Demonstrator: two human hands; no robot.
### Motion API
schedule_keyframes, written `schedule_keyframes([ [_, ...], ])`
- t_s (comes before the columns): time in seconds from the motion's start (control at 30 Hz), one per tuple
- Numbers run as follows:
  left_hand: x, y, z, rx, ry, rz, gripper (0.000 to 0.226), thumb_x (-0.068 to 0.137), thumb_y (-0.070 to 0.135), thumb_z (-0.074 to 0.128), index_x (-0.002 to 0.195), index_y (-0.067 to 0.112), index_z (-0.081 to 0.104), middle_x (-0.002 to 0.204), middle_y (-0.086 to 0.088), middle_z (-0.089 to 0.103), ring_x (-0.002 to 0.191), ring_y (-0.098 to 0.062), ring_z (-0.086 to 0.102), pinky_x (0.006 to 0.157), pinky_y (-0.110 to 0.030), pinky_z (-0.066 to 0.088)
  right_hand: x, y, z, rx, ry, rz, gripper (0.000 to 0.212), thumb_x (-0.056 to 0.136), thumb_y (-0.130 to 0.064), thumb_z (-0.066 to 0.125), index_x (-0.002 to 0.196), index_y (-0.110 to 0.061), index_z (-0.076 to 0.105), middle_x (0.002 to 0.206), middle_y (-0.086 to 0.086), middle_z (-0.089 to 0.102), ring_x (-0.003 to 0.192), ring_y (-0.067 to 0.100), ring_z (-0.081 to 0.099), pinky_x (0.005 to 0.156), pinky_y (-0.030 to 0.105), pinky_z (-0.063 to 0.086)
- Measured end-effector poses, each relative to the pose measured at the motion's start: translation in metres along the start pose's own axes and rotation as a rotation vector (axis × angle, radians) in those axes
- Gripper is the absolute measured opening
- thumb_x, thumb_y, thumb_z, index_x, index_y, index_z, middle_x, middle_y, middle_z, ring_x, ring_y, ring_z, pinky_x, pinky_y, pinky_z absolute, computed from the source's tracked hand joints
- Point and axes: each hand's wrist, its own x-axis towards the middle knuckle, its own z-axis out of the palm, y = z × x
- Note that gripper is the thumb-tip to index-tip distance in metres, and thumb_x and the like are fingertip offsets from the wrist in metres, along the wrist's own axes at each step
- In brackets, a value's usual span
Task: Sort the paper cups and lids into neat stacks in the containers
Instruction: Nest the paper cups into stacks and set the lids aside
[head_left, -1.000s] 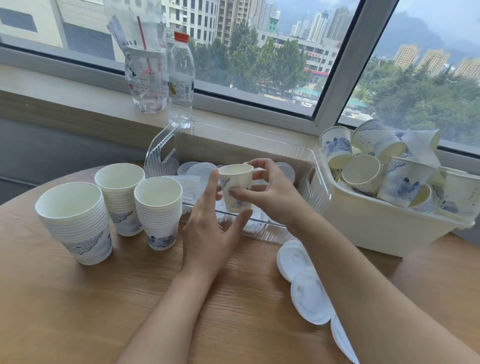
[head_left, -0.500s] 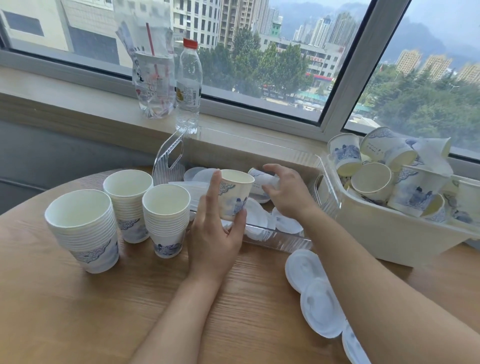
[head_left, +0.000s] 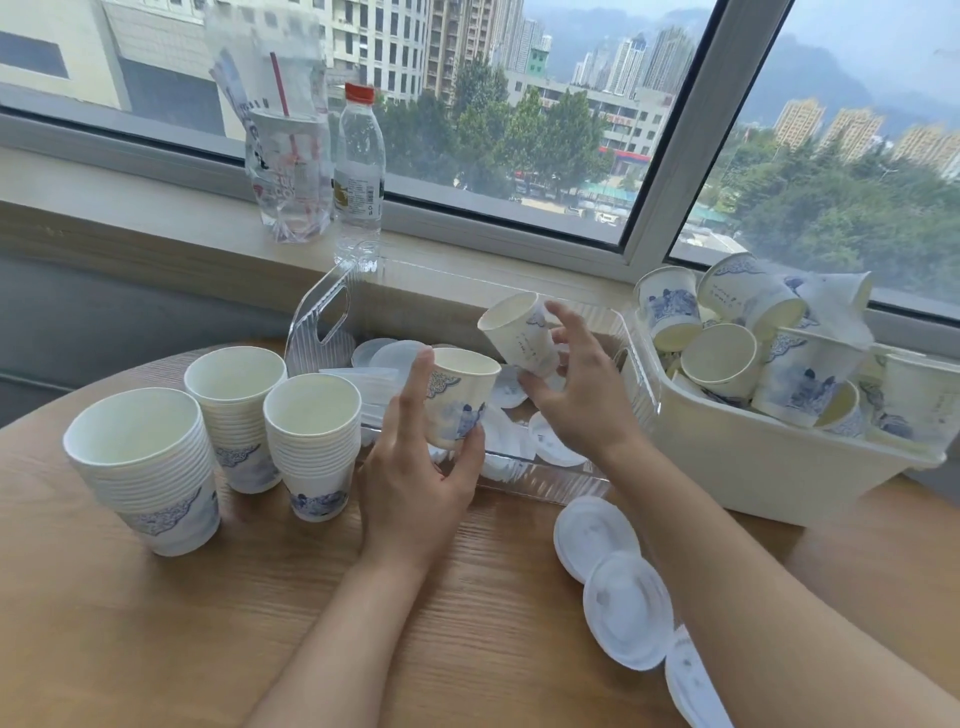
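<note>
At frame centre an upright paper cup (head_left: 460, 397) is gripped by the left hand (head_left: 415, 467) while a tilted second cup (head_left: 522, 338) is pinched by the right hand (head_left: 582, 395) just above; nesting them squarely, rim-aligned, appears called for next.

Three cup stacks (head_left: 223, 441) stand on the table (head_left: 156, 623) at nine o'clock; the clear bin (head_left: 332, 322) sits at twelve, lids (head_left: 384, 356) in it; the tub (head_left: 769, 467) of loose cups (head_left: 722, 358) lies at two o'clock, just beside it; more lids (head_left: 623, 608) lie on the table at four; a bottle (head_left: 358, 171) stands on the sill (head_left: 156, 208) behind the bin.
</note>
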Motion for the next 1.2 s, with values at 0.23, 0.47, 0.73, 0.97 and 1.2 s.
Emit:
schedule_keyframes([
  [0.23, -0.004, 0.011, -0.001, 0.072, -0.01, 0.077, 0.079, 0.089, 0.048, 0.068, 0.159, 0.037, 0.033, 0.124, 0.001, 0.068, 0.056, -0.009, 0.059, 0.064, -0.031, 0.051, -0.018, -0.023, -0.038, 0.344, 0.005, 0.045, 0.097, 0.091, -0.031, 0.08, 0.16, -0.055, 0.016, 0.119, 0.003, 0.065, 0.089, 0.006, 0.076, 0.067, 0.022, 0.061],
  [0.47, -0.013, 0.03, 0.007, 0.047, -0.057, 0.152, 0.077, 0.09, 0.053, 0.063, 0.16, 0.036, 0.035, 0.127, 0.009, 0.065, 0.06, -0.011, 0.065, 0.06, -0.034, 0.057, -0.039, -0.032, -0.056, 0.291, -0.015, -0.014, 0.087, 0.087, -0.036, 0.084, 0.156, -0.042, 0.03, 0.118, 0.001, 0.069, 0.106, 0.014, 0.072, 0.096, 0.045, 0.06],
  [0.73, -0.022, 0.064, 0.021, -0.077, -0.139, 0.15, 0.08, 0.088, 0.048, 0.07, 0.16, 0.042, 0.035, 0.128, 0.012, 0.066, 0.064, -0.006, 0.067, 0.058, -0.038, 0.061, -0.059, -0.021, -0.089, 0.281, -0.079, 0.005, 0.063, 0.097, -0.037, 0.074, 0.151, -0.037, 0.042, 0.117, -0.005, 0.073, 0.108, 0.011, 0.071, 0.097, 0.042, 0.059],
  [0.97, -0.033, 0.105, 0.045, -0.188, -0.161, 0.15, 0.089, 0.09, 0.044, 0.077, 0.163, 0.05, 0.025, 0.13, 0.011, 0.067, 0.095, -0.004, 0.067, 0.061, -0.039, 0.063, -0.083, -0.004, -0.13, 0.255, -0.045, 0.054, 0.048, 0.109, -0.046, 0.047, 0.154, -0.03, 0.05, 0.139, -0.01, 0.064, 0.127, 0.007, 0.062, 0.111, 0.035, 0.05],
  [1.2, -0.041, 0.148, 0.073, -0.238, -0.191, 0.192, 0.094, 0.092, 0.039, 0.08, 0.166, 0.043, 0.022, 0.125, 0.004, 0.072, 0.098, -0.007, 0.071, 0.064, -0.029, 0.063, -0.108, 0.017, -0.169, 0.234, 0.053, 0.057, 0.052, 0.109, -0.052, 0.041, 0.155, -0.028, 0.049, 0.143, -0.01, 0.062, 0.13, 0.01, 0.06, 0.106, 0.047, 0.054],
])
